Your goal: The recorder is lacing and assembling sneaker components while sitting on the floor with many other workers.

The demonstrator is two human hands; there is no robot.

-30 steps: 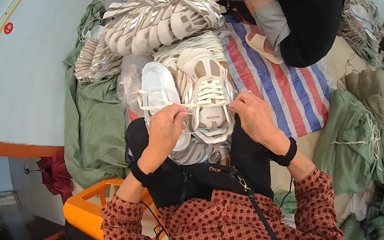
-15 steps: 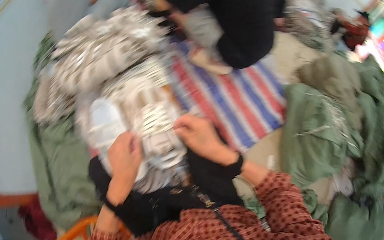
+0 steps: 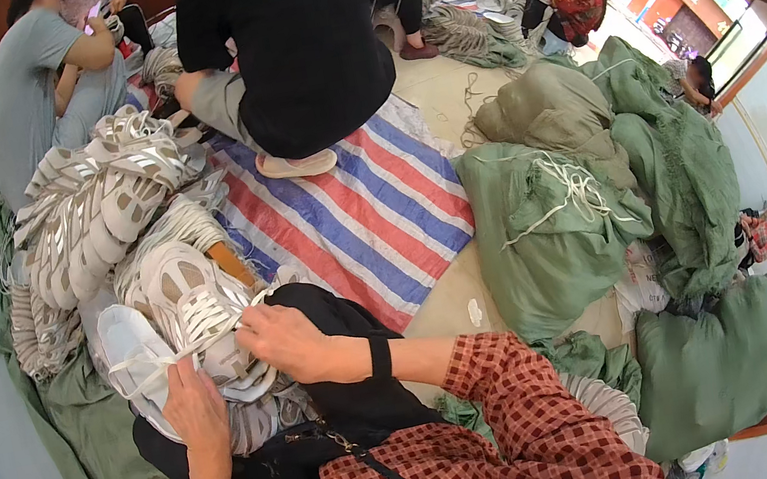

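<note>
A beige and white lace-up sneaker [image 3: 178,272] lies over my lap, its toe pointing away from me. A pale shoelace [image 3: 222,314] runs in a criss-cross up its front, with a loose loop standing out to the left. At the near left of the laces, my left hand [image 3: 196,410] is closed, pinching the lace between thumb and fingers. My right hand [image 3: 289,342] is closed on the lace at the shoe's right side, its fingertips close to the tongue. Left of this shoe lies a second, whitish shoe [image 3: 129,335], partly behind the loop.
Rows of similar shoes [image 3: 101,208] are piled at the far left. A striped plastic sheet [image 3: 368,207] covers the floor ahead, where a person in black [image 3: 286,48] crouches. Stuffed green sacks [image 3: 547,248] stand at the right. Several other people sit farther off.
The view has turned rightward, so shoes and hands appear farther left. My hands have come closer together, and the lace now shows stretched between them with a loop at the left.
</note>
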